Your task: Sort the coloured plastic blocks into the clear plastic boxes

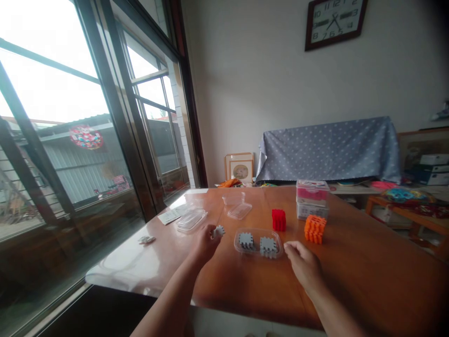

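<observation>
In my left hand point(205, 244) is a small light-grey toothed piece point(219, 230), pinched between the fingertips, left of a clear plastic container point(257, 250). Inside that container sit two grey stacks of toothed pieces, a left stack point(246, 240) and a right stack point(268, 245). My right hand point(304, 263) is beside the container's right end with its fingers closed. Whatever it may hold is too small to make out, and I cannot tell whether it touches the rim. Beyond it stand a red stack point(278, 220) and an orange stack point(315, 229) of similar pieces.
Farther back on the wooden table point(242, 292) lie a clear lid point(240, 211), another clear tub point(234, 199) and a clear container point(191, 220) by a paper sheet point(170, 216). Boxes point(312, 199) are stacked at the back right. A small pale item point(146, 240) lies at left.
</observation>
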`<state>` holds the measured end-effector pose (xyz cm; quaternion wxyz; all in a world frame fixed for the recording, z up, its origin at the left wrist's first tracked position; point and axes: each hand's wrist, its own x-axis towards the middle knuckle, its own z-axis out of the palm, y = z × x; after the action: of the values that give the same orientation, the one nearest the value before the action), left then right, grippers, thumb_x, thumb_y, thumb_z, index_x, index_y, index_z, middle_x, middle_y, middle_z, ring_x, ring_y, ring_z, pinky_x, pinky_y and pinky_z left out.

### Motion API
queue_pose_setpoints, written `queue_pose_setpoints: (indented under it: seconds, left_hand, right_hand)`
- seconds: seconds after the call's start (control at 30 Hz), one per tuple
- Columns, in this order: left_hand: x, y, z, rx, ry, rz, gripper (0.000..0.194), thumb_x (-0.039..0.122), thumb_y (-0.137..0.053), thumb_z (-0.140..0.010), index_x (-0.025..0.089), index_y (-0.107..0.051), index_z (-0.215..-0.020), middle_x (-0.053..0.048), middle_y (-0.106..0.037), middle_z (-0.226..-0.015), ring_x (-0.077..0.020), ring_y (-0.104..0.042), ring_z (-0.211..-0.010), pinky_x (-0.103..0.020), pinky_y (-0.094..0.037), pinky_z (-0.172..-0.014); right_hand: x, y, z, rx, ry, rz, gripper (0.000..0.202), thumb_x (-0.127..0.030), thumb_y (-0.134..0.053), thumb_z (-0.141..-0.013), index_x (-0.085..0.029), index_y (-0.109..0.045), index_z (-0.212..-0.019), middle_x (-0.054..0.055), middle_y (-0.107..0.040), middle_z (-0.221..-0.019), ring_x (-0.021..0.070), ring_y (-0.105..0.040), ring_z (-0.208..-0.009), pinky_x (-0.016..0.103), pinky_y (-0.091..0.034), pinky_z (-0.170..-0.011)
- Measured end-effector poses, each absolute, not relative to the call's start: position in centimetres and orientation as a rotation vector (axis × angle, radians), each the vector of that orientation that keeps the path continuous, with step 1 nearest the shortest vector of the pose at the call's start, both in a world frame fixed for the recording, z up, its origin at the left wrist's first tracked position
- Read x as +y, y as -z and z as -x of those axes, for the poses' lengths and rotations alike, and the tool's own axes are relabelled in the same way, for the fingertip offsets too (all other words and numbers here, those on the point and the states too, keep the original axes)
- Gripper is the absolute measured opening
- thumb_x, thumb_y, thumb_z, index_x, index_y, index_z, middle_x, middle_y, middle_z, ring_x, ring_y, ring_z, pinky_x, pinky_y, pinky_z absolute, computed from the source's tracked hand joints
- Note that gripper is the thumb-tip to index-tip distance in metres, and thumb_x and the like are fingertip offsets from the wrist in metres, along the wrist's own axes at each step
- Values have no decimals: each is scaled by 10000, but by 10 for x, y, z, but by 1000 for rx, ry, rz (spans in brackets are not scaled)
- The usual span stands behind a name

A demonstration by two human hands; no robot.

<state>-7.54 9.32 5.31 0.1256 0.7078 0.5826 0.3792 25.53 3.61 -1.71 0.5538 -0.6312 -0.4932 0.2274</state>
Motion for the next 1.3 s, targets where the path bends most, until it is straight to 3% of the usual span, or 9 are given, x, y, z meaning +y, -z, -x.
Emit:
queue_pose_setpoints:
  seconds: [0.3,0.67,0.87,1.0,1.3]
  left_hand:
    - [83,-89,-15,1268,-889,-2372,346,206,-688,-743,227,-674,-1088,-40,-707,-1055,-204,-631,-961,-301,-502,-866]
    - [87,-82,-67,1273,-598,-2457,459,206,-693,-706,244,-675,-1163,-59,-719,-1120,-250,-651,-997,-311,-516,-839]
    - [90,-78,-62,1270,-690,-2416,424,178,-647,-763,235,-671,-1183,-67,-688,-1224,-246,-634,-1105,-329,-502,-934]
    - [101,-76,-40,1392,-948,-2274,344,136,-556,-818,207,-672,-1134,-68,-696,-1190,-212,-625,-1131,-328,-475,-994]
    - [110,-48,-5,1639,-1082,-1787,259,210,-585,-813,150,-657,-1054,-89,-715,-1048,-189,-672,-927,-278,-512,-791]
  right_hand:
    - [30,7,-252,-1162,-530,1473,396,-580,-517,-839,-218,-680,-843,33,-722,-785,242,-655,-765,306,-481,-694]
    - [32,4,-254,-1163,-518,1447,367,-552,-512,-833,-229,-683,-799,21,-723,-749,245,-665,-761,295,-483,-674]
    - [34,6,-256,-1147,-531,1435,335,-513,-538,-828,-227,-707,-873,29,-739,-791,247,-677,-773,306,-492,-687]
    - [34,6,-254,-1174,-551,1423,336,-518,-555,-817,-224,-709,-872,42,-751,-819,251,-686,-782,305,-500,-682]
    - [34,6,-253,-1228,-560,1439,367,-564,-536,-835,-235,-699,-824,38,-756,-810,251,-689,-798,305,-491,-697]
